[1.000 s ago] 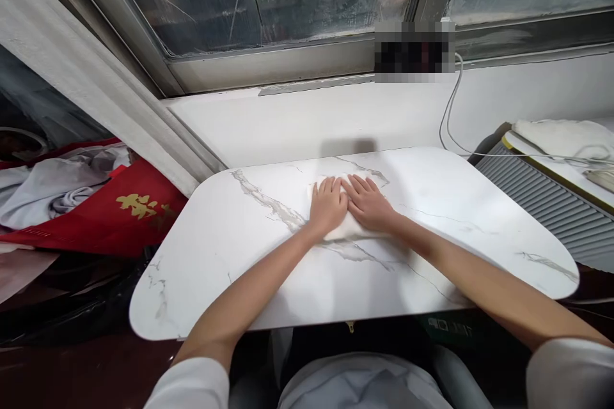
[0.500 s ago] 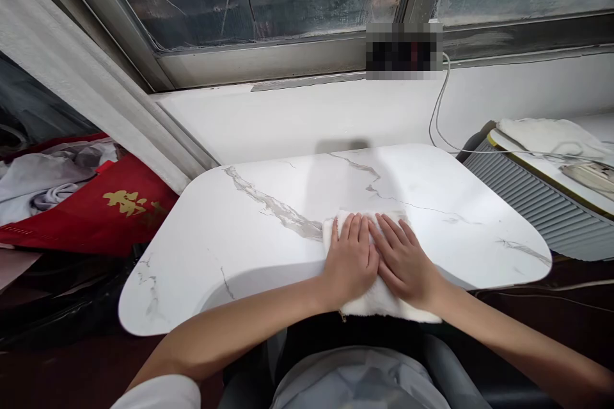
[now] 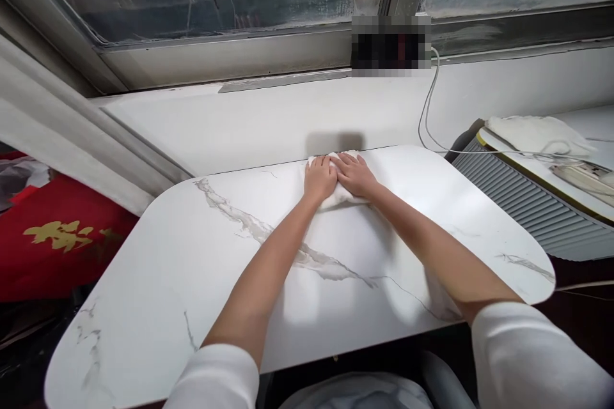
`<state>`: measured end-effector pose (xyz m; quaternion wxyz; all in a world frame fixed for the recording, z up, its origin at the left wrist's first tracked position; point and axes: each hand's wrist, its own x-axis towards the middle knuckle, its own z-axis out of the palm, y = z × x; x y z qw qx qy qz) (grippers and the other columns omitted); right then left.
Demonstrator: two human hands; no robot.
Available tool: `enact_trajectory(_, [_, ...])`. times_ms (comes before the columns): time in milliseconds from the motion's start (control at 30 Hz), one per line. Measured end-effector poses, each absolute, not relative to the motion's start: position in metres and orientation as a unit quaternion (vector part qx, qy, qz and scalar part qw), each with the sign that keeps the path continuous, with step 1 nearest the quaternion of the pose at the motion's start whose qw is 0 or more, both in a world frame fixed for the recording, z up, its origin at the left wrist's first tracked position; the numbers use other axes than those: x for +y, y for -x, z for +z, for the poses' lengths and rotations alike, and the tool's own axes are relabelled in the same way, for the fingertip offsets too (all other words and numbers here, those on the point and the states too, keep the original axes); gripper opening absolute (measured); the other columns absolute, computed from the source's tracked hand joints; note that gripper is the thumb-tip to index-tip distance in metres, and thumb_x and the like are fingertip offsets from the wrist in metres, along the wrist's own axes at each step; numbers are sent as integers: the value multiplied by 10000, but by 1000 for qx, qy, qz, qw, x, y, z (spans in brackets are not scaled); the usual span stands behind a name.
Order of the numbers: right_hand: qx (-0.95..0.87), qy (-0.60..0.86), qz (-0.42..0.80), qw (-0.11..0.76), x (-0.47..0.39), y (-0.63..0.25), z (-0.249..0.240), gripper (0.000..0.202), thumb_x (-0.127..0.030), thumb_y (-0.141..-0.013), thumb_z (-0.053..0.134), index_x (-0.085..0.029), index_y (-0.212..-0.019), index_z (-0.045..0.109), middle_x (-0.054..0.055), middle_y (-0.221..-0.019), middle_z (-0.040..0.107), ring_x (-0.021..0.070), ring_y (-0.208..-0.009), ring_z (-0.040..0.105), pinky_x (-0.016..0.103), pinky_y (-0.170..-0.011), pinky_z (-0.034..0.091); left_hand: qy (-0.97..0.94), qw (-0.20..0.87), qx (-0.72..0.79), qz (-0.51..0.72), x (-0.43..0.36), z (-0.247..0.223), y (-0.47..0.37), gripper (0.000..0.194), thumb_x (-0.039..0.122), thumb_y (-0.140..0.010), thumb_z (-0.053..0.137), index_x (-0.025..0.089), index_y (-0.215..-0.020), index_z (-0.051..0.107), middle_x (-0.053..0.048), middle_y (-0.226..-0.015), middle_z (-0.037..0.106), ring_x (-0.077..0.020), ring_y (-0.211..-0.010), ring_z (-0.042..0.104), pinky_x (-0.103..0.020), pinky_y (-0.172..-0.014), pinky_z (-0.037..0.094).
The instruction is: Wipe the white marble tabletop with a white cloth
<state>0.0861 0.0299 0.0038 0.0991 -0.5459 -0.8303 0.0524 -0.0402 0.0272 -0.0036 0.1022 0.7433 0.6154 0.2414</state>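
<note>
A white fluffy cloth lies bunched on the white marble-patterned table, close to its far edge by the wall. On the cloth's left part rests my left hand, palm down, with fingers stretched forward. My right hand presses flat on the cloth's right part, its fingers spread and pointing up and left. The two hands touch or nearly touch at the middle. Both arms reach far out over the table, and the underside of each palm is hidden.
Behind the table stand a white wall and a window frame. White cables hang down at the right, near a ribbed grey cabinet with another white cloth on top. A red bag with gold lettering sits at the left.
Both hands have slid the cloth forward from the table's near edge to its far edge. The cloth is now more bunched, and the view has shifted a little.
</note>
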Motion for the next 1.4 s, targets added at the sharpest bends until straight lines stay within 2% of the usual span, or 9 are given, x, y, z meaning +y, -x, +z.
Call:
enact_trajectory(200, [-839, 531, 47, 109, 46, -89, 3, 526, -301, -967, 227, -183, -1471, 321, 83, -1537, 308, 217, -1412, 252, 462, -1143, 159, -731, 90, 630, 244, 37, -5, 37, 421, 192, -932, 283, 153, -1305, 475, -114, -1423, 463, -228, -1346, 361, -467, -1164, 190])
enact_trajectory(333, [-840, 533, 39, 96, 28, -95, 3, 544, -300, -964, 217, -150, -1481, 295, 111, -1546, 279, 241, -1423, 224, 476, -1140, 159, -737, 79, 632, 228, 22, -2, 32, 439, 194, -939, 270, 161, -1335, 457, -83, -1438, 456, -199, -1353, 357, -437, -1167, 197])
enact_trajectory(633, [-882, 455, -61, 107, -95, -167, -13, 573, -299, -945, 234, -78, -1470, 300, 187, -1494, 354, 305, -1399, 266, 530, -1112, 215, -788, 23, 597, 152, -106, -6, -22, 527, 271, -971, 215, 60, -1435, 348, -133, -1501, 367, -259, -1411, 268, -497, -1172, 174])
enact_trajectory(800, [-878, 459, -91, 95, -182, -198, -5, 662, -284, -954, 267, -114, -1528, -16, 171, -1540, 261, 295, -1437, 172, 554, -1121, 219, -846, 40, 510, 148, -173, -3, -42, 557, 305, -978, 196, 29, -1450, 302, -146, -1519, 329, -274, -1426, 227, -534, -1173, 157])
enact_trajectory(933, [-864, 486, -87, 96, -207, -204, -4, 676, -283, -958, 260, -173, -1524, -93, 142, -1557, 231, 283, -1437, 180, 551, -1120, 244, -861, 65, 485, 139, -188, 0, -46, 561, 321, -975, 215, 37, -1450, 304, -139, -1528, 310, -272, -1431, 213, -538, -1176, 150])
enact_trajectory(1067, [-853, 508, -63, 101, -189, -204, -11, 645, -323, -970, 240, -216, -1528, -66, 115, -1549, 267, 250, -1433, 208, 527, -1133, 235, -854, 91, 491, 143, -171, 1, -45, 552, 304, -969, 231, 48, -1452, 304, -128, -1523, 326, -254, -1426, 230, -518, -1182, 144])
enact_trajectory(1167, [-842, 529, -36, 99, -152, -204, -15, 584, -332, -975, 185, -220, -1532, 51, 103, -1534, 307, 234, -1426, 232, 508, -1132, 237, -846, 104, 501, 152, -138, 1, -47, 540, 292, -962, 240, 83, -1454, 314, -103, -1510, 360, -230, -1414, 263, -484, -1188, 144])
enact_trajectory(1267, [-828, 553, -18, 93, -98, -202, -15, 558, -348, -970, 161, -198, -1506, 209, 107, -1525, 326, 242, -1420, 245, 502, -1122, 244, -827, 108, 528, 160, -89, 0, -50, 528, 282, -952, 249, 112, -1441, 348, -85, -1499, 383, -213, -1399, 291, -444, -1189, 150])
enact_trajectory(1400, [-838, 538, -4, 86, -16, -199, -9, 575, -345, -954, 187, -119, -1471, 297, 144, -1518, 328, 273, -1406, 266, 497, -1116, 236, -801, 101, 565, 169, -15, -1, -55, 517, 272, -941, 268, 123, -1425, 372, -82, -1497, 385, -209, -1393, 294, -439, -1183, 160])
